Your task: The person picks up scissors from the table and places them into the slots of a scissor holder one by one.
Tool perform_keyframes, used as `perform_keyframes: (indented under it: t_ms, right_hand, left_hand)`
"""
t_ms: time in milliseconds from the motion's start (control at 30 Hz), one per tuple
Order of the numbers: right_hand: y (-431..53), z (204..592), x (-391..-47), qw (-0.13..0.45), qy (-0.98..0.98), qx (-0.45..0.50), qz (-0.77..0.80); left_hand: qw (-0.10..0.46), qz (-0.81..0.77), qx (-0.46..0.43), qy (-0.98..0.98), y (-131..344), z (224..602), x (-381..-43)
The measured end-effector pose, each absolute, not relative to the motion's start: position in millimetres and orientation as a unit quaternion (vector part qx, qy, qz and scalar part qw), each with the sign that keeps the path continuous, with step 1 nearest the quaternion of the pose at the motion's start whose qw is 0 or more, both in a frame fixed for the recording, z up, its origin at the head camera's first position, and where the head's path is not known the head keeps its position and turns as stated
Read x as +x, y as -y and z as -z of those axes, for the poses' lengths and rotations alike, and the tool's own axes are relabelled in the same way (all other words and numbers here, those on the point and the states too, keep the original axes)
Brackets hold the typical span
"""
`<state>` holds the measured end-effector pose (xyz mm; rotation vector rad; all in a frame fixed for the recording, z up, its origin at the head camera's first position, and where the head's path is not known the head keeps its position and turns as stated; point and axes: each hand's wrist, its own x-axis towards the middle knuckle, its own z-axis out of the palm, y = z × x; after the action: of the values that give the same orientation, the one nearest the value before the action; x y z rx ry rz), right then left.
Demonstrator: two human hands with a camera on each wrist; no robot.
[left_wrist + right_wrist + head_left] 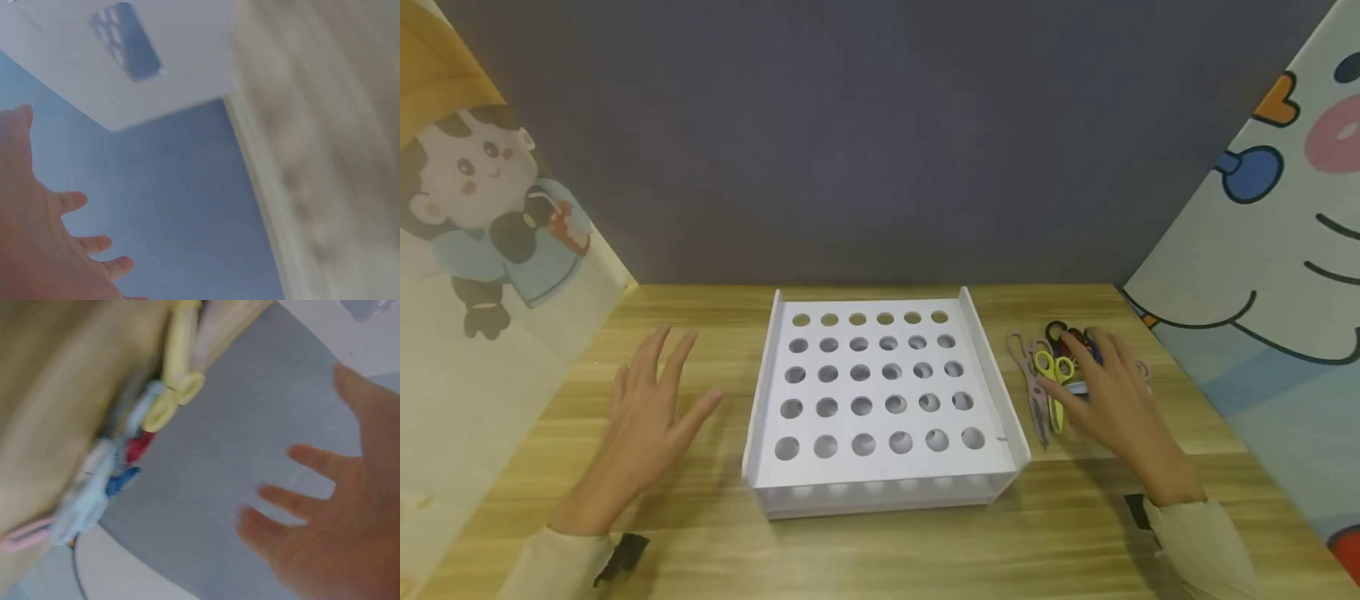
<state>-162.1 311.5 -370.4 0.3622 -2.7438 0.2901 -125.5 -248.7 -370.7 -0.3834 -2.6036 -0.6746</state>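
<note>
A white rack [880, 468] with rows of round holes in its top panel stands mid-table. To its left my left hand [643, 417] is held with fingers spread, holding nothing. The left wrist view shows the rack's side wall [187, 75] with a slot, apart from the fingers. Right of the rack lies a pile of scissors: a mauve pair [1036, 400], a yellow pair [1057, 417], and others with black, red and blue parts. Over this pile is my right hand [1112, 396], fingers loosely extended; in the right wrist view it stands clear of the yellow scissors [181, 350].
The wood-patterned table [880, 550] meets a dark grey panel [880, 150] at the back. Cartoon-printed walls flank it at left [445, 392] and right [1232, 242]. At the pile's outer end, a pink handle [28, 534] shows, blurred, in the right wrist view.
</note>
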Motion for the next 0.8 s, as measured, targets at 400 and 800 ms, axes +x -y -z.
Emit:
perform_keyframes:
  t_ms: [400, 800]
  right_hand:
    - [-299.6, 336.5, -200.4, -0.121, 0.975, 0.134, -0.133]
    - [-297.6, 363.4, -215.8, -0.168, 0.979, 0.069, -0.092]
  left_hand:
    - [0.115, 0.532, -0.190, 0.817, 206.2, 319.3, -174.8]
    - [0.135, 0.462, -0.193, 0.855, 162.6, 324.8, -180.7]
